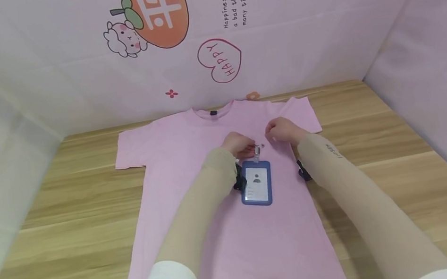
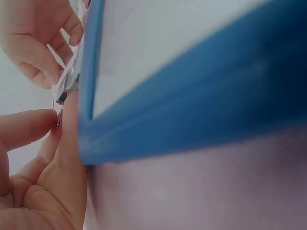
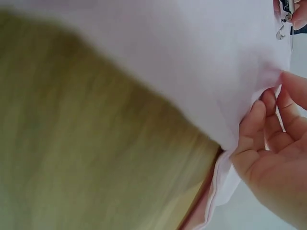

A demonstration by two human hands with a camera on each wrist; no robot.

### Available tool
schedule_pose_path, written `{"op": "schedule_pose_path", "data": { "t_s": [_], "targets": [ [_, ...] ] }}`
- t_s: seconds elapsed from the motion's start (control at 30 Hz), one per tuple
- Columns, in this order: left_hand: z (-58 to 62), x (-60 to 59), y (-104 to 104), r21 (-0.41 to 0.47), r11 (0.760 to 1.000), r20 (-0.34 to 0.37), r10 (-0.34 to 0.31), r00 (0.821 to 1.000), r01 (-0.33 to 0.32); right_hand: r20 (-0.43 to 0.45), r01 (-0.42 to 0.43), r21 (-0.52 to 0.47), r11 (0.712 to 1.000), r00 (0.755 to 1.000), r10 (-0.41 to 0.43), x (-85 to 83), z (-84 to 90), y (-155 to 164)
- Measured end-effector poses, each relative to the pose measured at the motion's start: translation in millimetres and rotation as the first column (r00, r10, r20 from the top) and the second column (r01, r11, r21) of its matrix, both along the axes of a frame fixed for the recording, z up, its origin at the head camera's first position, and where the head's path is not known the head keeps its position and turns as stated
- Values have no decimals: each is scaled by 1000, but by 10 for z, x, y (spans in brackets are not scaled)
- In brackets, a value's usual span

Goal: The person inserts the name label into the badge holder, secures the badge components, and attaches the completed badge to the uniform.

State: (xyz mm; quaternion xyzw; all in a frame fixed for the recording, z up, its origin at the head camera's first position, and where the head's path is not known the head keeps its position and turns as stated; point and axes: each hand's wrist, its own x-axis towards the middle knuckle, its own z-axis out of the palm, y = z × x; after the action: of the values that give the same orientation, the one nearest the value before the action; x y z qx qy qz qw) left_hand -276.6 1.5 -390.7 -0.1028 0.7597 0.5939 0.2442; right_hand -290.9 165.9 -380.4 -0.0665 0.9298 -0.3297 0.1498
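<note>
A pink T-shirt (image 1: 195, 181) lies spread flat, collar away from me. On its chest rests a blue-framed badge holder (image 1: 270, 181) with a white card inside. My left hand (image 1: 239, 145) pinches the metal pin clip (image 1: 257, 150) at the badge's top. Seen from the left wrist, the thumb and a finger (image 2: 29, 127) hold the clip's lower end, and a thin needle stands apart from its body. Just right of it, my right hand (image 1: 284, 130) pinches a fold of shirt fabric (image 3: 268, 76). The clip's small hook (image 3: 280, 32) shows in the right wrist view.
The shirt lies on a wood-grain table (image 1: 66, 214). A printed pink cloth (image 1: 298, 29) rises behind the table, and pale cloth hangs along both sides. Dark wrist mounts (image 1: 304, 172) sit by both wrists. The shirt's right sleeve (image 1: 303, 114) lies beyond my right hand.
</note>
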Motion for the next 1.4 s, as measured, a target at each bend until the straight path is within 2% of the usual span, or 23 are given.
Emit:
{"op": "schedule_pose_path", "data": {
  "t_s": [0.17,0.33,0.57,0.73,0.97,1.1,1.4],
  "targets": [
    [-34,-34,35,-36,999,-21,15,1000,-16,-59,-17,-9,1000,998,16,24,19,17],
    [-43,-45,44,-48,999,-38,23,999,-25,-100,-45,30,999,994,47,14,-20,40],
    [-77,-72,79,-10,1000,-54,26,998,-26,-147,-63,26,998,987,66,12,-50,56],
    [-103,-96,99,-29,999,-49,25,998,-27,-120,-62,-14,998,991,60,32,-47,76],
    [-66,-80,107,-88,996,-97,-40,994,31,-119,-100,-55,993,989,93,35,-43,112],
    [-47,-71,85,-107,993,-115,-55,992,42,-106,-118,-76,990,988,109,27,-43,111],
    [-54,-71,52,-91,994,-108,-72,992,62,-105,-144,-136,980,986,130,9,-84,92]
  ]
}}
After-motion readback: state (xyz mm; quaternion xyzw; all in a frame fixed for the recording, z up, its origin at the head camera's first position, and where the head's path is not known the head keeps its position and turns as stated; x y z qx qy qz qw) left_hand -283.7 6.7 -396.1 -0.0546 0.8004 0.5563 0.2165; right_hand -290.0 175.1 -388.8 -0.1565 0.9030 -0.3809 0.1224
